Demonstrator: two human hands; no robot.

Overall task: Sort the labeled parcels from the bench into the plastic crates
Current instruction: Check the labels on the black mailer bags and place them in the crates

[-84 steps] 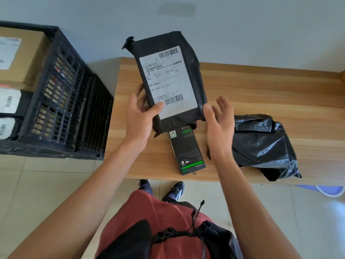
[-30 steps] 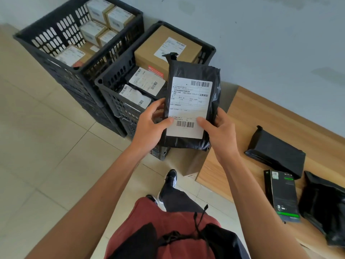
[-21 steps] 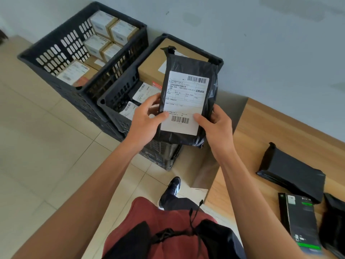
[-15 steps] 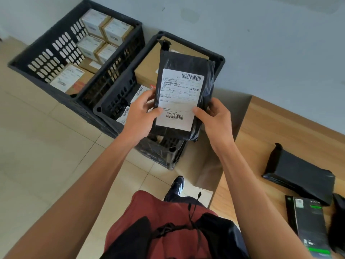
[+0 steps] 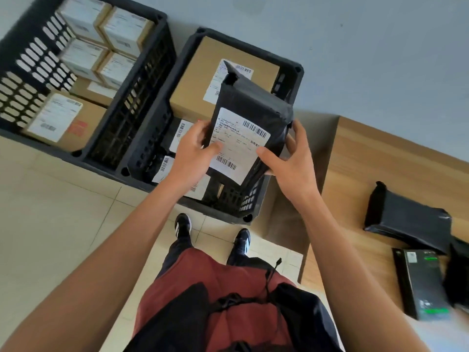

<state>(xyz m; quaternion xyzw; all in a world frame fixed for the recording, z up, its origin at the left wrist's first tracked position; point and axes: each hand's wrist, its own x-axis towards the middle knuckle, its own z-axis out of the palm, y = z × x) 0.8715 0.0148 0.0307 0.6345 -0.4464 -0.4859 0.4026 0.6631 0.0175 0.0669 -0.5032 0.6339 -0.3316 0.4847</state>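
Observation:
A black parcel [image 5: 251, 105] with a white barcode label is held tilted over the right-hand black crate [image 5: 295, 72]. My left hand [image 5: 191, 154] grips its left edge with the thumb on the label. My right hand [image 5: 291, 163] grips its right edge, thumb on the label's corner. That crate holds a large brown carton [image 5: 193, 80] and several labeled black bags [image 5: 177, 138] beneath my hands. On the wooden bench [image 5: 380, 158] at the right lie another black parcel [image 5: 408, 217] and a dark boxed item with green stripes [image 5: 423, 283].
A second black crate [image 5: 22, 54] at the left is packed with several small labeled cartons [image 5: 83, 54]. Both crates stand on the tiled floor against a grey wall. My feet [image 5: 182, 224] are just in front of the right-hand crate. A black bag's edge [image 5: 459, 273] shows at far right.
I have carried the black parcel from the bench to the left, over the right-hand crate. It is now lower and tilted, and my view looks more steeply down into the crates.

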